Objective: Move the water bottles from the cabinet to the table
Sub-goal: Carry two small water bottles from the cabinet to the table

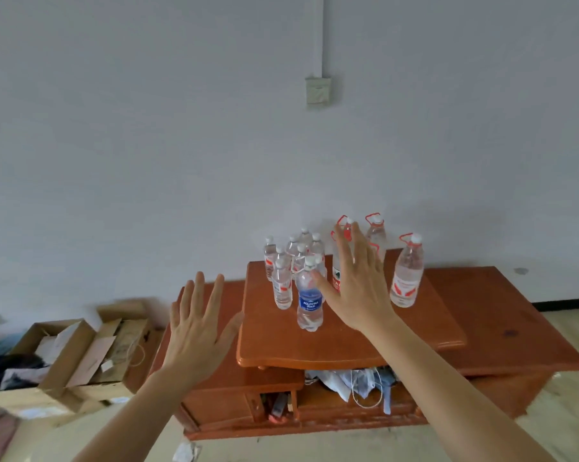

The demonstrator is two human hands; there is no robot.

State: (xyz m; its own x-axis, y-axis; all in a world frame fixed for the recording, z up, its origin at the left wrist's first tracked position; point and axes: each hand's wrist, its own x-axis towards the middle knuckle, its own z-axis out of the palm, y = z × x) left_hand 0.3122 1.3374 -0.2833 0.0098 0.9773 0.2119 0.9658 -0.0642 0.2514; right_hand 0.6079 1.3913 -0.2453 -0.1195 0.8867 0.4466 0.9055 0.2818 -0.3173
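Observation:
Several clear water bottles stand upright on the raised top of a low orange-brown wooden cabinet. A blue-labelled bottle is nearest me, with a cluster of small bottles behind it. Larger bottles with red handles stand at the back and right; one is clear of the others. My right hand is spread open in front of the large bottles, partly hiding one, holding nothing. My left hand is spread open, left of the cabinet top, empty. No table is in view.
Open cardboard boxes with paper and clutter lie on the floor to the left. The cabinet's open lower shelf holds bags and cords. A white wall with a switch plate rises behind. Pale floor shows at the right.

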